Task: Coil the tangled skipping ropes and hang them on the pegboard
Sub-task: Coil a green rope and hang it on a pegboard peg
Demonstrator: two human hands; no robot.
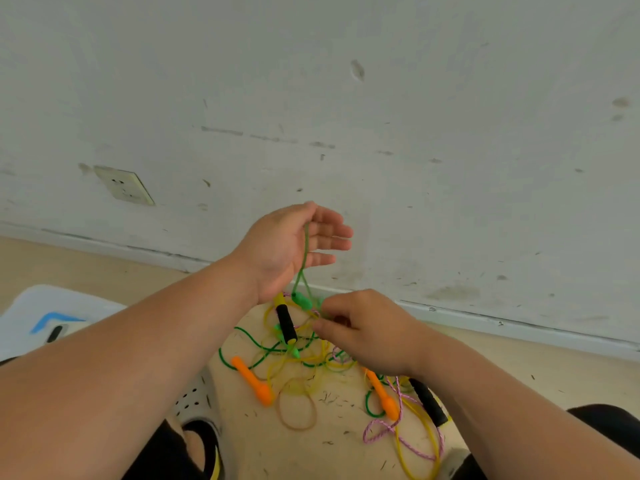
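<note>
Both bare forearms reach forward from the lower corners. The left hand (298, 244) is raised, palm turned to the right, with its fingers nearly straight and slightly spread; a green cord (305, 251) hangs across the palm. The right hand (363, 327) sits lower, its back toward the camera, fingers curled, fingertips pinching into the skipping ropes (304, 355).

Beige floor (519, 362), tangled skipping ropes (304, 358) on it, two orange handles (251, 379), white panel (41, 313) at left
</note>
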